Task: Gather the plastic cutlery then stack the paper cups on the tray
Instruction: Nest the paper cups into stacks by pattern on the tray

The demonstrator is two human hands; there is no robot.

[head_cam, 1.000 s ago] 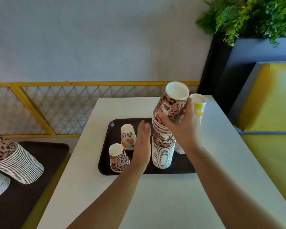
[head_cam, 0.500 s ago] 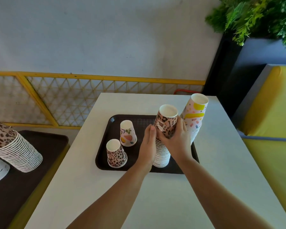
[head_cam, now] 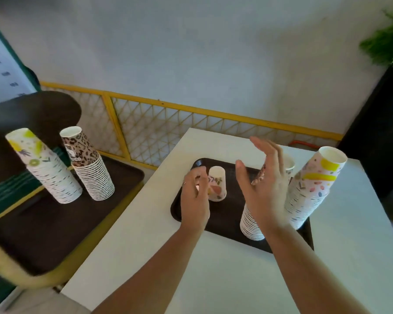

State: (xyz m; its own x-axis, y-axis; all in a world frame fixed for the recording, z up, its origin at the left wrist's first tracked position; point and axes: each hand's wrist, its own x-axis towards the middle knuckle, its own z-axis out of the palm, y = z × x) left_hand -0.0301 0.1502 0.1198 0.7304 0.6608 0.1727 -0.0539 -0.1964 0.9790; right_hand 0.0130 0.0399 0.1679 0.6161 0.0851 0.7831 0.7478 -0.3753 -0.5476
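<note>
A dark brown tray (head_cam: 225, 219) lies on the white table (head_cam: 145, 241). On it stand a leopard-print stack of upturned cups (head_cam: 251, 223), a taller colourful stack (head_cam: 313, 191) at its right end, and a single fruit-print cup (head_cam: 217, 184). My right hand (head_cam: 266, 189) hovers with straight, spread fingers in front of the leopard stack and hides its top. My left hand (head_cam: 195, 196) has its fingers curled at the tray's left part, around a small cup that it almost wholly hides; only a pale bit shows between the fingers. No cutlery is in view.
Left of the table a second brown tray (head_cam: 55, 223) carries a fruit-print cup stack (head_cam: 48, 168) and a leopard-print stack (head_cam: 91, 171). A yellow lattice fence (head_cam: 159, 123) runs along the wall. A black planter (head_cam: 377, 137) with a green plant stands at the right.
My right hand has let go of the leopard stack and opened above it. My left hand moved left from the stack to the small cup. The view swung left.
</note>
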